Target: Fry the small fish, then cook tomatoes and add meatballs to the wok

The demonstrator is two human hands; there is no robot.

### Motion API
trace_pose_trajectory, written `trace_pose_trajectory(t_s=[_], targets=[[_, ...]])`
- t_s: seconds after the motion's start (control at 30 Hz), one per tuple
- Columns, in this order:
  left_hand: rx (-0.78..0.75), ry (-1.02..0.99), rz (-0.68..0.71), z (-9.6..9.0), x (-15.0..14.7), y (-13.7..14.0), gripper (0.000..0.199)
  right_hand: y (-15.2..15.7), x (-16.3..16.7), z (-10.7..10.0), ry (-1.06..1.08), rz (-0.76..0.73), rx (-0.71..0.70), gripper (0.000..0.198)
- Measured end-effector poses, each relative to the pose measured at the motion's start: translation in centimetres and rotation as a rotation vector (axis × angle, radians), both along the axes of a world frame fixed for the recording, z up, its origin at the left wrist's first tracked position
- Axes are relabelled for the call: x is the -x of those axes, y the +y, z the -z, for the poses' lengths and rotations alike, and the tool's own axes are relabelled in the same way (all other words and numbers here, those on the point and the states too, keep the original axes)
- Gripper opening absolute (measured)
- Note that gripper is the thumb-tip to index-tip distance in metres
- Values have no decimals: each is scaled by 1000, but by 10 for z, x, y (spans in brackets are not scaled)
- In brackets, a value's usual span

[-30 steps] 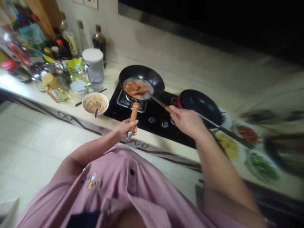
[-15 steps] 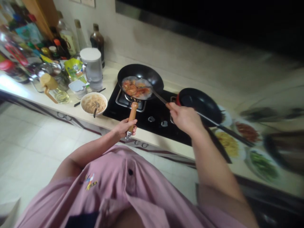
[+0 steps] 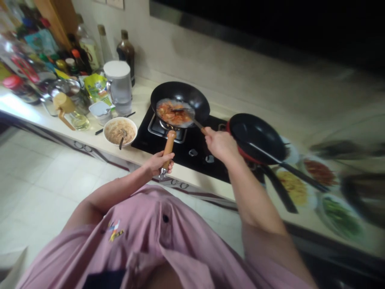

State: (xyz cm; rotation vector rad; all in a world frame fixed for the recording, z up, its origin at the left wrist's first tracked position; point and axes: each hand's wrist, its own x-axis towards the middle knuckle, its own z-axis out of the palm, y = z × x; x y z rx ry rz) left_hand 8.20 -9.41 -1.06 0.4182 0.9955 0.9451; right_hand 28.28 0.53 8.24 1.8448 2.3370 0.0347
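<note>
A dark wok (image 3: 192, 96) stands on the left burner of the black gas stove (image 3: 180, 152). My left hand (image 3: 159, 162) is closed around its wooden handle (image 3: 170, 144). Inside the wok, reddish-orange food pieces (image 3: 168, 112) lie in bubbling liquid. In my right hand (image 3: 221, 142) is a spatula (image 3: 197, 123), gripped by its wooden handle. The spatula's blade rests among the food, partly covered by it. The back of my right hand hides most of the spatula's handle.
A lidded black pan (image 3: 255, 136) sits right of my right hand, its handle jutting toward me. Plates of yellow strips (image 3: 291, 186), red shreds (image 3: 319, 171) and green vegetables (image 3: 339, 216) stand farther right. Left are a bowl of pale mixture (image 3: 118, 130), a water jug (image 3: 118, 90) and several bottles.
My right hand has moved left toward the wok, pushing the spatula farther across the food. The food has shifted a little. My left hand keeps its hold on the handle.
</note>
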Motion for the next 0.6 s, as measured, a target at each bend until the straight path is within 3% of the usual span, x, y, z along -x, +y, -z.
trace_pose_trajectory(t_s=[0.27, 0.47, 0.6], targets=[[5, -2, 0, 2, 0, 0, 23, 3, 0, -11, 7, -20, -51, 50], [1, 4, 9, 5, 1, 1, 18, 16, 17, 11, 39, -73, -13, 48], [5, 8, 14, 4, 1, 1, 26, 14, 13, 7, 36, -79, -12, 47]])
